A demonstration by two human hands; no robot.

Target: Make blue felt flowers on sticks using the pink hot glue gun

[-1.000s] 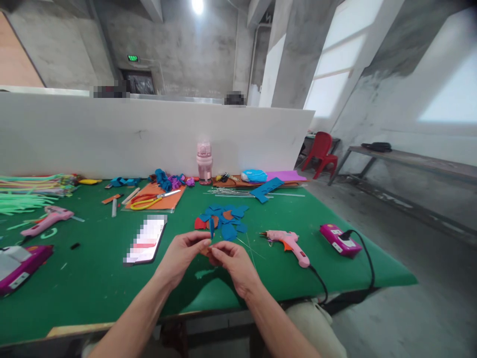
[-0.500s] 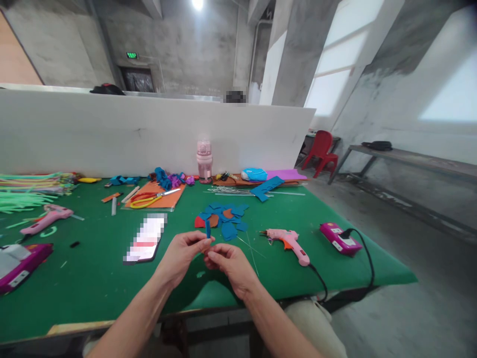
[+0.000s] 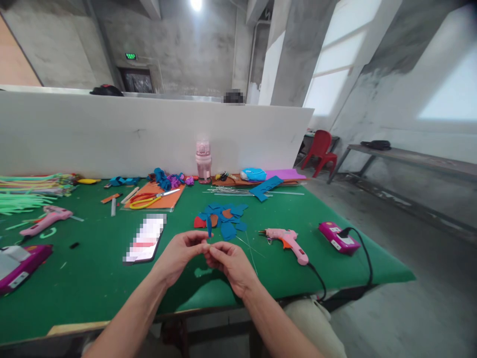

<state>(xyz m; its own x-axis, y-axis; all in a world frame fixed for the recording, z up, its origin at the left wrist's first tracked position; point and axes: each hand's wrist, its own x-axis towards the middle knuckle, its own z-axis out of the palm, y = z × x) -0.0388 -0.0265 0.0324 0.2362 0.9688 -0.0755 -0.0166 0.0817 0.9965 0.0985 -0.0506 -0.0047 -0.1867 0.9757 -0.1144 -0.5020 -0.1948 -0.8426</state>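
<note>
My left hand (image 3: 183,250) and my right hand (image 3: 230,263) meet at the fingertips above the front of the green table. Between them a narrow strip of blue felt (image 3: 209,225) stands upright, its lower end hidden by my fingers. Both hands are closed in a pinch around its base. Just beyond lies a pile of cut blue felt pieces (image 3: 228,230), with a red piece (image 3: 199,222) and some brown ones among them. Thin wires (image 3: 250,247) lie beside my right hand. To the right rests a pink hot glue gun (image 3: 286,240), its nozzle pointing left.
A phone (image 3: 149,238) lies left of my hands. Yellow-and-red scissors (image 3: 149,199) rest on orange sheets behind it. A pink bottle (image 3: 203,161) stands against the white partition (image 3: 149,124). A purple power strip (image 3: 339,238) with a black cord sits at right, another glue gun (image 3: 46,220) at left.
My left fingertips have shifted slightly down and in against the right ones. The blue felt strip has moved a little lower and turned slightly. The things on the table stay put.
</note>
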